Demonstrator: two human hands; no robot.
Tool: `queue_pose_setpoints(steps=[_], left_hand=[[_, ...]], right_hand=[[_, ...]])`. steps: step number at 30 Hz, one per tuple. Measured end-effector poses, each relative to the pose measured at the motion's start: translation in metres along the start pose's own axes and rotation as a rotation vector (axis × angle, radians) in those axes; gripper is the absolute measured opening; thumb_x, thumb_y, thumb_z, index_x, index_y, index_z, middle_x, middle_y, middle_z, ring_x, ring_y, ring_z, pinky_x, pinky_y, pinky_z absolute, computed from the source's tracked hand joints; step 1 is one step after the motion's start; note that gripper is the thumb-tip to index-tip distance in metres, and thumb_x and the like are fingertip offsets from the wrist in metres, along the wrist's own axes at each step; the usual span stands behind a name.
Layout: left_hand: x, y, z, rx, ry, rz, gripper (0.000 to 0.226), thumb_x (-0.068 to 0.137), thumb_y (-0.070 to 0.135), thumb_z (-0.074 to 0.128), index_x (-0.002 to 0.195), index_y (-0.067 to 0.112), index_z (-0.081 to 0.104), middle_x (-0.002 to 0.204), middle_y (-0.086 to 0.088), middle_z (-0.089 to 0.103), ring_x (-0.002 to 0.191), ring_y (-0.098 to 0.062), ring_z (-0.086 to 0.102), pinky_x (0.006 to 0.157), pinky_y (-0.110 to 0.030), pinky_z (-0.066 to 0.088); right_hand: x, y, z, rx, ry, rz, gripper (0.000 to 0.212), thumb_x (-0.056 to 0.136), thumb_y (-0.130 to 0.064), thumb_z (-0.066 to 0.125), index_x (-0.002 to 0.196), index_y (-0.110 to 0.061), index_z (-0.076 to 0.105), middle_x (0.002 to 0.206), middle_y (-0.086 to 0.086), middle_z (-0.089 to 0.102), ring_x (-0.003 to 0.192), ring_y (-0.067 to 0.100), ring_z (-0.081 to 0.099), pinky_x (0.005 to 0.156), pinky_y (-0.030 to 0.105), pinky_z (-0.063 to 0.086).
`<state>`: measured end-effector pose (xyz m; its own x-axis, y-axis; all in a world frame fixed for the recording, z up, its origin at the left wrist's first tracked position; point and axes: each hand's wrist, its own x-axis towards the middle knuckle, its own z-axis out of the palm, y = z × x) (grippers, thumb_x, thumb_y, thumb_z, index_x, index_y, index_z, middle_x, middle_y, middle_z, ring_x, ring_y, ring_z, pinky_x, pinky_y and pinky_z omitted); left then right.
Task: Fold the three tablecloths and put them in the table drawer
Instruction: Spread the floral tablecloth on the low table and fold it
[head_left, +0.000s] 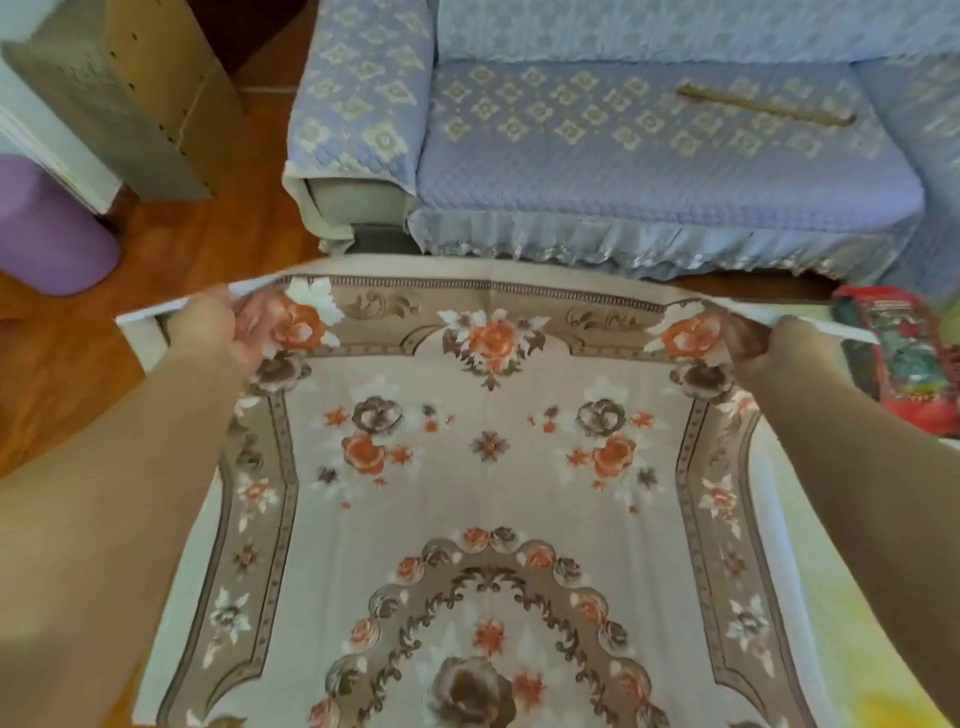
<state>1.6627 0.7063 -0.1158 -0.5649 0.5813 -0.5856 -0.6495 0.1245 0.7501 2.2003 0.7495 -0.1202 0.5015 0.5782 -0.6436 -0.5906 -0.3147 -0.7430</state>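
A beige tablecloth (488, 493) printed with orange and brown flowers is stretched out in front of me, its far edge lifted. My left hand (213, 332) grips its far left corner and my right hand (789, 348) grips its far right corner, both pulling the edge taut. The cloth runs down toward me and out of the bottom of the view. A pale yellowish cloth (852, 623) shows beneath it at the lower right. The table and its drawer are hidden under the cloth.
A sofa (649, 156) with a blue patterned cover stands just beyond the cloth. A purple roll (47, 234) and a wooden board (130, 93) are at the far left on the wood floor. A red patterned bundle (904, 353) lies at the right.
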Motion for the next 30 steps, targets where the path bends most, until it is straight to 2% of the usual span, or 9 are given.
queue_pose_setpoints(steps=[4,8,12,15,19,21,23,26,30], left_hand=[[0.007,-0.064,-0.001,0.371,-0.083,0.059,0.017,0.102,0.023,0.052,0.117,0.026,0.061,0.119,0.004,0.068,0.101,-0.011,0.067,0.086,-0.028,0.055],[-0.046,-0.181,-0.097,0.893,-0.25,0.064,0.028,0.104,0.024,0.055,0.131,0.02,0.062,0.118,0.002,0.066,0.1,-0.003,0.066,0.085,-0.022,0.051],[-0.125,-0.256,-0.229,1.472,-0.357,0.173,0.038,0.103,0.032,0.05,0.14,0.041,0.051,0.142,0.017,0.052,0.125,-0.002,0.051,0.105,-0.029,0.047],[-0.168,-0.27,-0.295,1.62,-0.151,0.254,0.042,0.098,0.025,0.057,0.139,0.033,0.053,0.142,0.004,0.05,0.131,-0.016,0.05,0.106,-0.036,0.049],[-0.196,-0.264,-0.334,1.362,0.348,0.004,0.052,0.098,0.016,0.061,0.147,0.017,0.043,0.147,-0.012,0.038,0.127,-0.034,0.048,0.101,-0.051,0.046],[-0.2,-0.261,-0.345,1.4,0.426,-0.068,0.061,0.099,0.022,0.061,0.154,0.018,0.034,0.155,-0.015,0.031,0.134,-0.039,0.042,0.104,-0.057,0.046],[-0.201,-0.262,-0.36,1.717,0.179,0.128,0.066,0.101,0.035,0.054,0.16,0.023,0.025,0.164,-0.012,0.022,0.149,-0.037,0.027,0.115,-0.054,0.038],[-0.184,-0.264,-0.368,2.004,-0.325,0.376,0.062,0.107,0.049,0.023,0.162,0.038,-0.004,0.171,-0.002,-0.014,0.157,-0.027,-0.011,0.125,-0.049,0.006],[-0.13,-0.268,-0.343,2.055,-0.448,0.494,0.06,0.108,0.054,0.015,0.16,0.039,-0.01,0.168,-0.004,-0.023,0.154,-0.029,-0.023,0.126,-0.051,-0.002]], right_hand=[[0.026,0.052,0.003,-0.067,-0.07,0.001,0.03,0.103,-0.031,0.048,0.125,-0.012,0.057,0.109,0.004,0.071,0.078,0.015,0.072,0.079,0.037,0.062],[0.033,0.183,-0.056,-0.853,-0.371,0.068,0.022,0.101,-0.027,0.05,0.108,-0.022,0.07,0.097,0.001,0.068,0.078,0.023,0.066,0.067,0.034,0.054],[-0.028,0.278,-0.139,-1.654,-0.487,-0.325,0.04,0.096,-0.012,0.058,0.136,-0.016,0.059,0.139,0.007,0.056,0.121,0.029,0.056,0.102,0.044,0.05],[-0.081,0.311,-0.175,-1.821,-0.718,-0.71,0.059,0.086,-0.004,0.062,0.143,-0.019,0.051,0.151,0.011,0.041,0.14,0.037,0.035,0.107,0.054,0.045],[-0.114,0.351,-0.185,-1.963,-0.992,-0.828,0.063,0.097,-0.029,0.048,0.156,-0.019,0.031,0.166,0.015,0.016,0.154,0.037,0.007,0.119,0.058,0.026],[-0.124,0.371,-0.179,-1.964,-1.035,-0.831,0.063,0.101,-0.037,0.036,0.159,-0.018,0.022,0.167,0.015,0.007,0.154,0.037,-0.002,0.122,0.057,0.018],[-0.122,0.382,-0.166,-1.981,-0.939,-0.792,0.063,0.102,-0.038,0.034,0.16,-0.018,0.019,0.168,0.014,0.004,0.154,0.038,-0.004,0.123,0.057,0.011],[-0.11,0.388,-0.155,-2.026,-0.701,-0.711,0.064,0.105,-0.046,0.023,0.162,-0.023,0.004,0.168,0.013,-0.01,0.152,0.037,-0.017,0.124,0.056,-0.001],[-0.1,0.393,-0.158,-2.048,-0.571,-0.636,0.071,0.102,-0.058,0.015,0.161,-0.024,-0.006,0.166,0.007,-0.022,0.15,0.03,-0.028,0.124,0.053,-0.007]])
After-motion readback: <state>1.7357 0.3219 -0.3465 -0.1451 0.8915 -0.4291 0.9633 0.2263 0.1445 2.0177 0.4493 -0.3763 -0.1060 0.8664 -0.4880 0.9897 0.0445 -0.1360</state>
